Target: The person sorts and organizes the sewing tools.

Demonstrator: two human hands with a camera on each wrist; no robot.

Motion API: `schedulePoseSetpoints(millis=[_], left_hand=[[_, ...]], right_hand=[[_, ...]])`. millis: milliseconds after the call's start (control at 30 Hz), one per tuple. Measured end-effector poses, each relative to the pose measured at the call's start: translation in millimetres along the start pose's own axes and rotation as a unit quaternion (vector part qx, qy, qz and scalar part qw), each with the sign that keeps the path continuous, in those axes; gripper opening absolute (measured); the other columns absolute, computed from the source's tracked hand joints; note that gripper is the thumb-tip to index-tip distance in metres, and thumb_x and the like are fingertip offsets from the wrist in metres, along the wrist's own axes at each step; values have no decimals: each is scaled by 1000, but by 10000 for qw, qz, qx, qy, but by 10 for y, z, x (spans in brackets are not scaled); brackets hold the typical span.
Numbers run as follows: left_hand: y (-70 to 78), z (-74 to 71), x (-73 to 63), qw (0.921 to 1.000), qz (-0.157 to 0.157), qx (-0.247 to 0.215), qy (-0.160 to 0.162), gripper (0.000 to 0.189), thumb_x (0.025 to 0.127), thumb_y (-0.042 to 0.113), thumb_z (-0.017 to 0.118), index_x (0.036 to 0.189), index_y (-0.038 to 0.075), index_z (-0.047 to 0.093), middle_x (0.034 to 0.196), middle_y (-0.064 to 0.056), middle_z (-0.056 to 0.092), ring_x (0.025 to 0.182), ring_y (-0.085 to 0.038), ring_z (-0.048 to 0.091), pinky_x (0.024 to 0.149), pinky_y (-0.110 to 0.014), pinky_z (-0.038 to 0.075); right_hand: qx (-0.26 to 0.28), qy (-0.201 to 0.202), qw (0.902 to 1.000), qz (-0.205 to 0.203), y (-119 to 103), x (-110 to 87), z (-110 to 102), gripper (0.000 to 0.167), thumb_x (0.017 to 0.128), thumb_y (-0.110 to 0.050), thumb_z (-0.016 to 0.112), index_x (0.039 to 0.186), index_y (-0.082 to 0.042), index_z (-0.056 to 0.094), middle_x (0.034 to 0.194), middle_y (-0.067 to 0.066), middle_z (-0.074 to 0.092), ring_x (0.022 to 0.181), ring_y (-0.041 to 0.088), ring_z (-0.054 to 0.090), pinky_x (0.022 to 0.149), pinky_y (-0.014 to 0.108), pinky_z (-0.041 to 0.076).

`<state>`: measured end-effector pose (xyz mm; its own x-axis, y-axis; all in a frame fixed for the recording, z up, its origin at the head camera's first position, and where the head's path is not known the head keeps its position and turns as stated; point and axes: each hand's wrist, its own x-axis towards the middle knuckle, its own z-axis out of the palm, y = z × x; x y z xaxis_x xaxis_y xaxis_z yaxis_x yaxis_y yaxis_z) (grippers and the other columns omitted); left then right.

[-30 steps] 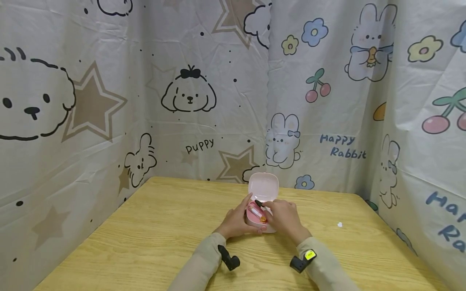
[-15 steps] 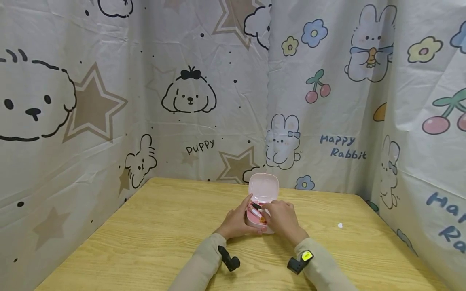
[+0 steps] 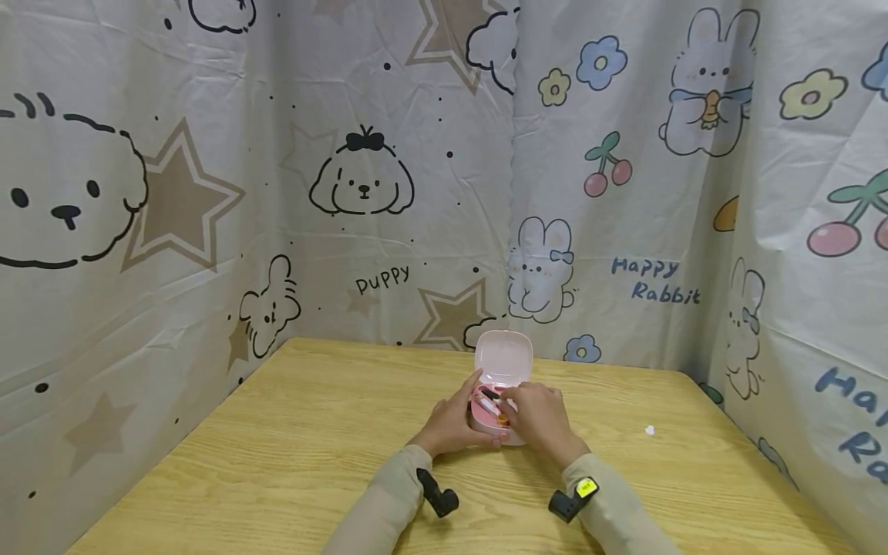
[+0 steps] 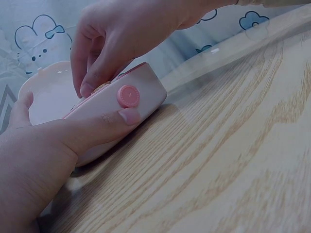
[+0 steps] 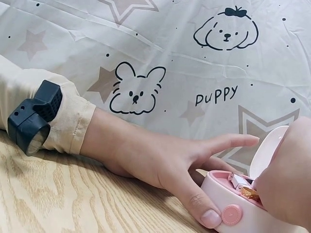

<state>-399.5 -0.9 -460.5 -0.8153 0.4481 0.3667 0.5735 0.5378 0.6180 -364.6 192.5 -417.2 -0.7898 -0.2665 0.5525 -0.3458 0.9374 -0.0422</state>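
Note:
A small pink case [image 4: 150, 87] with a round pink button [image 4: 128, 96] on its front sits on the table. Its hinged lid [image 3: 504, 358] is raised. My left hand [image 3: 447, 426] grips the case from the left, thumb on the front wall beside the button. Over the inside, my right hand [image 3: 543, 412] has its fingertips down, pinching the near end of a slim black-tipped tool [image 3: 489, 393]; most of the tool's near part is hidden by the fingers. Also in the case lie a white piece [image 5: 238, 181] and a gold-orange one [image 5: 249, 193].
The wooden table [image 3: 333, 401] runs back to patterned curtains [image 3: 375, 254] at the rear and both sides. A tiny white scrap [image 3: 650, 430] lies to the right of the case. Each wrist carries a black camera [image 3: 437, 493].
The black-tipped tool has sunk lower and lies flatter in the case, with my right hand shifting slightly left. My left hand keeps its grip on the case.

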Motion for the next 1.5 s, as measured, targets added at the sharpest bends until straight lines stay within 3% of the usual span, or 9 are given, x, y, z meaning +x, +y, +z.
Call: schedulePoseSetpoints(millis=[600, 1033, 1500], left_hand=[[10, -10, -3, 10000, -1, -74, -37, 130, 69, 61, 91, 168, 27, 14, 162, -3, 41, 141, -28, 45, 115, -62, 23], [-45, 21, 23, 10000, 49, -59, -33, 128, 71, 61, 90, 168, 27, 14, 162, -4, 40, 142, -29, 44, 115, -63, 22], [-41, 19, 21, 9999, 14, -99, -39, 128, 70, 60, 91, 168, 25, 15, 162, -4, 41, 141, -29, 46, 115, -61, 23]], right_hand=[[332, -151, 9991, 233, -6, 33, -20, 8, 90, -24, 83, 91, -16, 82, 80, -3, 69, 73, 18, 62, 65, 43, 48], [557, -85, 9984, 40, -5, 26, -24, 6, 89, -13, 80, 84, -16, 82, 79, -3, 67, 75, 17, 65, 67, 47, 51], [571, -56, 9984, 22, -1, 23, -28, 5, 89, -14, 81, 84, -16, 81, 78, -4, 66, 74, 17, 64, 65, 46, 50]])
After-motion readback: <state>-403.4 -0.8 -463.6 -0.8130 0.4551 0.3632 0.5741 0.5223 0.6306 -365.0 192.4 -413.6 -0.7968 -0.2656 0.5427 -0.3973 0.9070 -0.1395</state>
